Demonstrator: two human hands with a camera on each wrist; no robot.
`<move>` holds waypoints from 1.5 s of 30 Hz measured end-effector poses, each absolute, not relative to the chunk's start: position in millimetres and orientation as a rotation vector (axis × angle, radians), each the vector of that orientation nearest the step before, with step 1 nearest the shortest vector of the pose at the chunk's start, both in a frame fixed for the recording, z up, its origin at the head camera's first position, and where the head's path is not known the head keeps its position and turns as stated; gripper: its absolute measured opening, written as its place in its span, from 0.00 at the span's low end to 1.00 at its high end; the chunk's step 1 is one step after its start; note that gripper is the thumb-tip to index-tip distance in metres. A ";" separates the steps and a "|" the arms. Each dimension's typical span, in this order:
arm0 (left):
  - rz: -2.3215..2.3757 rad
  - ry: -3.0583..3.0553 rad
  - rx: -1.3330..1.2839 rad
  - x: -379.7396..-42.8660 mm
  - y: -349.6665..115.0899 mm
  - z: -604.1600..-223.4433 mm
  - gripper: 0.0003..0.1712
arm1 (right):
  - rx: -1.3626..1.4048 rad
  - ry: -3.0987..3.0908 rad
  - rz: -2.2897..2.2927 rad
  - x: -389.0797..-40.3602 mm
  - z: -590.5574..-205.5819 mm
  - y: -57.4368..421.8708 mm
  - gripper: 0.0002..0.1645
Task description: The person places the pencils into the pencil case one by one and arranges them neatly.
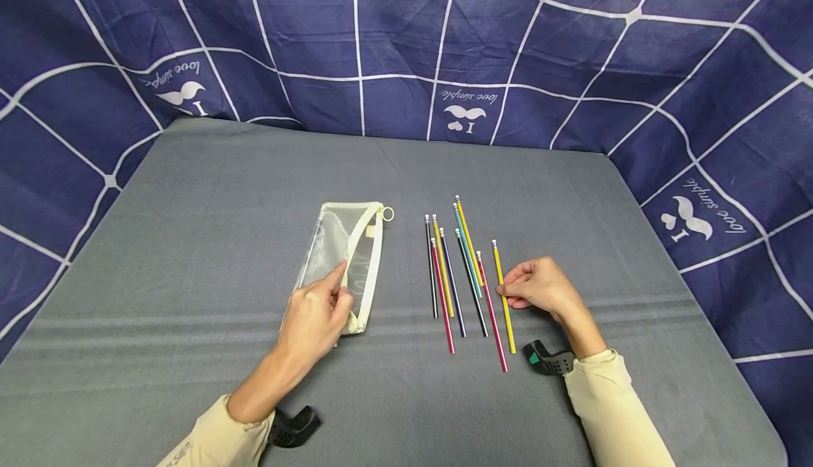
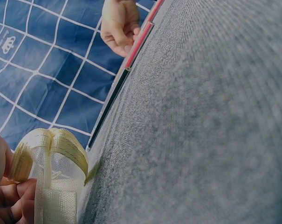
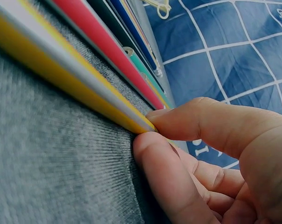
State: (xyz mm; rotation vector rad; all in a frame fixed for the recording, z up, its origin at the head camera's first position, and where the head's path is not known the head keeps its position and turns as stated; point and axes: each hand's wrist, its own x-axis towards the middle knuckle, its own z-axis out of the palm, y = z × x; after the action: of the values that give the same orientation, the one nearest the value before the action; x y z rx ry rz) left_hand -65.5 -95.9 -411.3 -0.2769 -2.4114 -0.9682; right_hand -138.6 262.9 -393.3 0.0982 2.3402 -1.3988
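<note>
A clear pencil pouch (image 1: 330,241) with a cream zipper edge lies on the grey table, its mouth parted. My left hand (image 1: 315,314) holds the zipper edge; in the left wrist view the cream band (image 2: 66,144) bulges beside the fingers (image 2: 24,198). To the right, my right hand (image 1: 540,285) pinches a yellow pencil (image 1: 508,322) between thumb and forefinger at about mid-length. The right wrist view shows the yellow pencil (image 3: 85,74) lying along the cloth between those fingertips (image 3: 150,144).
Several pencils lie loosely side by side between the hands, among them a red pencil (image 1: 492,319), a dark blue pencil (image 1: 453,283) and a teal pencil (image 1: 466,248). A ring pull (image 1: 388,214) sits at the pouch's far corner. Blue checked cloth (image 1: 406,44) walls the table's back and sides.
</note>
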 end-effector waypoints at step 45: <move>-0.984 -2.410 -0.281 -64.5 -96.4 -410.6 0.24 | 0.050 2.100 -1.757 -149.2 -397.6 260.6 0.08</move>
State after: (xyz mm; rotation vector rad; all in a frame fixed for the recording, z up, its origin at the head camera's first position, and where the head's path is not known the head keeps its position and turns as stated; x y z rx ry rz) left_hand -64.5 -96.4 -410.6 -0.2814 -2.4101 -0.9843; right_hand -149.2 260.6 -397.6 0.0498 2.0997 -1.7573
